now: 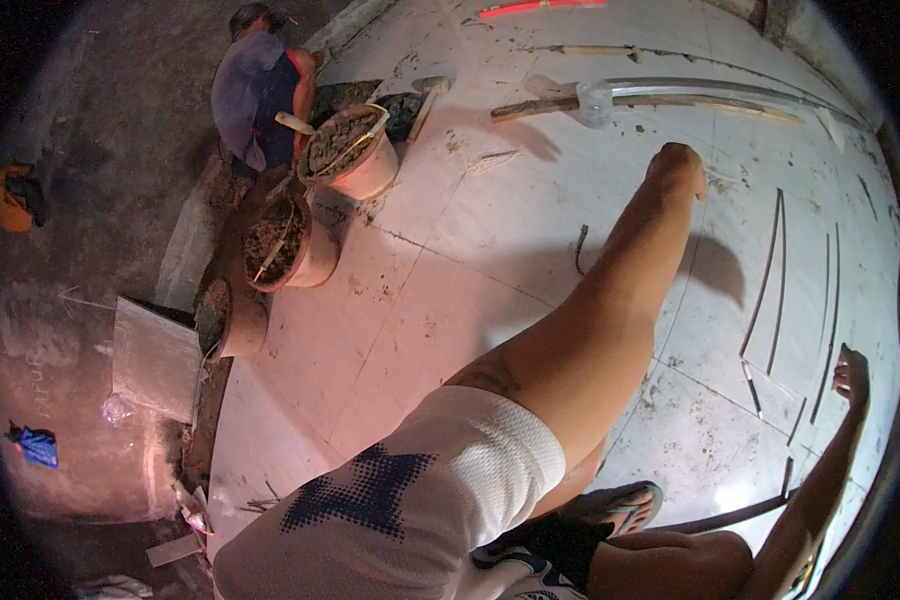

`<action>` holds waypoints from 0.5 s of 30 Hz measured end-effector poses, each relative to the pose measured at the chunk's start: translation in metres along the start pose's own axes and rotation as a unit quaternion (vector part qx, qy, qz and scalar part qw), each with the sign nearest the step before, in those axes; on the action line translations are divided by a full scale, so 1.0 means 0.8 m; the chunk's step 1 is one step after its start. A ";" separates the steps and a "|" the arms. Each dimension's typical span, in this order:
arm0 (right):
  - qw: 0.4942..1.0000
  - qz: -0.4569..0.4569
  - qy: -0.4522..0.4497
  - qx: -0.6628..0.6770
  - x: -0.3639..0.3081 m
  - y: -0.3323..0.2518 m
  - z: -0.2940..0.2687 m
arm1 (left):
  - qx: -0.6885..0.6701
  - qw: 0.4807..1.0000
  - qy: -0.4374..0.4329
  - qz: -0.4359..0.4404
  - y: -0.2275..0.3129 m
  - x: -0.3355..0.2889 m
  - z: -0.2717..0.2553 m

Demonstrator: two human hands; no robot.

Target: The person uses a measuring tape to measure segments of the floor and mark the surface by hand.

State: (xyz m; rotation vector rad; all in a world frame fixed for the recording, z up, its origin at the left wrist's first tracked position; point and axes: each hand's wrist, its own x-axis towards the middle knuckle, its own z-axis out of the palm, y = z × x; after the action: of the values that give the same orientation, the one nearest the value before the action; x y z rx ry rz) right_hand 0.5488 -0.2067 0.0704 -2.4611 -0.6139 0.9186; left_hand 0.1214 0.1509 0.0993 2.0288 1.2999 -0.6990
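Note:
My left arm stretches across the pale floor tiles [490,310], and my left hand [680,170] is closed low over them. Whatever may be in its fingers is hidden by the back of the hand. Close by that hand stand a clear plastic cup [596,110], a long metal bar [730,90] and a wooden strip [750,108]. At the right side my right hand [851,378] is closed, its fingers curled; I cannot make out anything in them. Thin dark strips [778,270] lie on the tiles beside it.
Mortar-filled buckets [365,165] line the tile edge at left, where a person [255,100] crouches. A loose tile [155,360] leans below them. A red bar [540,8] lies at the far edge. My sandalled foot [625,510] rests on the floor.

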 end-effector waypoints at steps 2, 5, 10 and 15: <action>1.000 -0.002 0.012 -0.007 0.000 0.000 0.002 | 0.006 1.000 -0.013 0.003 0.001 -0.001 -0.001; 1.000 -0.003 0.007 -0.005 0.003 0.002 -0.001 | 0.016 1.000 -0.019 0.004 0.001 -0.004 -0.002; 1.000 0.014 0.012 -0.013 0.000 0.003 -0.007 | 0.044 0.999 0.004 0.022 0.006 -0.010 -0.002; 1.000 0.002 0.011 -0.018 -0.008 -0.007 0.003 | 0.029 1.000 0.005 0.009 -0.001 -0.007 -0.002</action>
State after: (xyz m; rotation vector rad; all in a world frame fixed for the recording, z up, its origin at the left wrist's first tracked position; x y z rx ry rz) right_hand 0.5413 -0.2050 0.0747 -2.5018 -0.6226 0.8882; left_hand 0.1185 0.1490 0.1039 2.0892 1.2791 -0.7272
